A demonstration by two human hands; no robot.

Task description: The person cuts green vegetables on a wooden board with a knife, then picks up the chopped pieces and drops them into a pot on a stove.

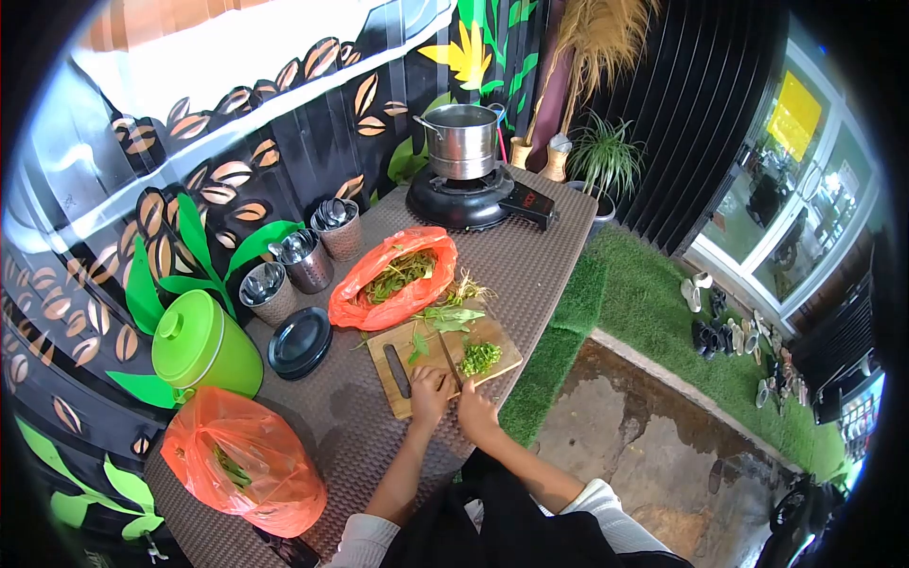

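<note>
A wooden cutting board (pixel 496 333) with a slot handle lies near the table's front edge. My right hand (pixel 476 414) is closed round the handle of a knife (pixel 449 356), whose blade points away from me across the board. Just left of the blade, my left hand (pixel 431 393) rests on the board with its fingers curled; whatever is under them is hidden. Chopped greens (pixel 480 358) form a small pile right of the knife. Loose green leaves (pixel 449 319) lie along the board's far edge, beside an open orange plastic bag (pixel 346 301) full of leafy stems.
A steel pot (pixel 462 147) sits on a black portable stove (pixel 458 201) at the far end. Metal cups of cutlery (pixel 305 260), black plates (pixel 299 343), a lidded green bucket (pixel 210 350) and a second orange bag (pixel 248 464) line the left side. The table (pixel 516 256) ends at right.
</note>
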